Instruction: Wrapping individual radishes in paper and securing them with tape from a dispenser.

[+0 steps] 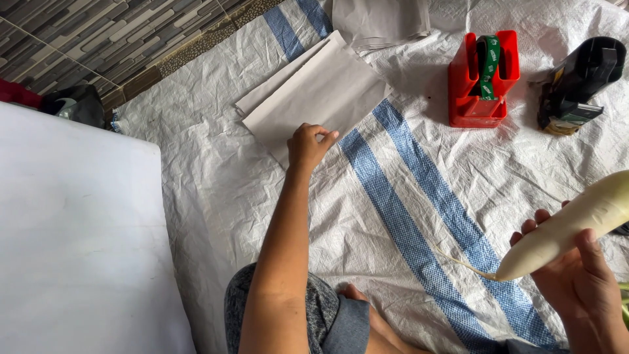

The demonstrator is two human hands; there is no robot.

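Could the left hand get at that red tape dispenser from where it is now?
Probably yes. The left hand rests on the paper sheets, and only bare woven mat lies between it and the red tape dispenser; nothing blocks the way.

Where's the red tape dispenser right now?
In the head view, the red tape dispenser sits top right on the white woven sheet, just left of the black dispenser.

- A white woven sheet [216, 190] with blue stripes [419, 216] is spread over the tiled floor [78, 33].
- Grey paper sheets [327, 88] lie stacked on it, more paper [380, 19] beyond.
- A red tape dispenser [481, 82] stands near a black one [576, 82].
- A white board [72, 229] lies at the left.
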